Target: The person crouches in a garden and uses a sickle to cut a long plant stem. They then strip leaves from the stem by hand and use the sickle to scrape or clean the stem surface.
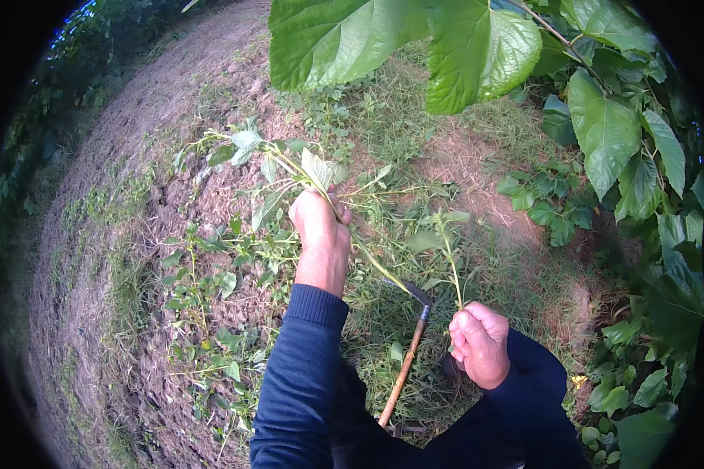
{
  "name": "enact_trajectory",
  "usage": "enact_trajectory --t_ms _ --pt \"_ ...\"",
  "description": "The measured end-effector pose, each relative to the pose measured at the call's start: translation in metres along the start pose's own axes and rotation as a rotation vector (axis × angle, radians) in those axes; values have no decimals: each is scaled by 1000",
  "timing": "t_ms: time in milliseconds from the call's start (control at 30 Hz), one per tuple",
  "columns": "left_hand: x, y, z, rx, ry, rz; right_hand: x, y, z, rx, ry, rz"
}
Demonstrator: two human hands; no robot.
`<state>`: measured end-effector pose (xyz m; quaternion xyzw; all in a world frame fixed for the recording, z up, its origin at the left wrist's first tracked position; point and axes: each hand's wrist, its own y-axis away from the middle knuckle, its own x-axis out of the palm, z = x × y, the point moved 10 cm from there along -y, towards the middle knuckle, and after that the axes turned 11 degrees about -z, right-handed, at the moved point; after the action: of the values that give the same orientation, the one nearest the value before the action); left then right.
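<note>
My left hand [321, 221] is closed around the stem of a leafy weed [290, 164]. Its leafy top points up and to the left, and its bare lower stem slants down to the right. My right hand [480, 343] grips a smaller weed sprig [449, 252] with a pale green seed head, held upright. Between my arms, a sickle [408, 363] with a wooden handle and a dark curved blade lies low near my legs. The tip of the long stem overlaps the blade in the view; whether they touch, I cannot tell.
Broad green leaves [352, 41] hang close at the top, and a leafy branch [604, 117] fills the right side. Low weeds [202, 305] grow from dry soil [88, 281] on the left. Cut grass [387, 346] covers the ground around the sickle.
</note>
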<state>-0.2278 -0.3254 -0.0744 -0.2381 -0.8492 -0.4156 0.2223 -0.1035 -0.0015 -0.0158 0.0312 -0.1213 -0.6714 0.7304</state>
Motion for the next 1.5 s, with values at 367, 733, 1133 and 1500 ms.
enact_trajectory --t_ms 367,733,1133,1500 --pt "35 69 12 98 -174 168 18 -50 40 -498 408 -17" --pt "48 89 63 124 -370 250 59 -83 50 -294 86 -94" --pt "39 73 52 -19 -220 163 82 -71 40 -120 -129 182" --pt "46 86 42 294 -446 219 66 -79 67 -326 222 -73"
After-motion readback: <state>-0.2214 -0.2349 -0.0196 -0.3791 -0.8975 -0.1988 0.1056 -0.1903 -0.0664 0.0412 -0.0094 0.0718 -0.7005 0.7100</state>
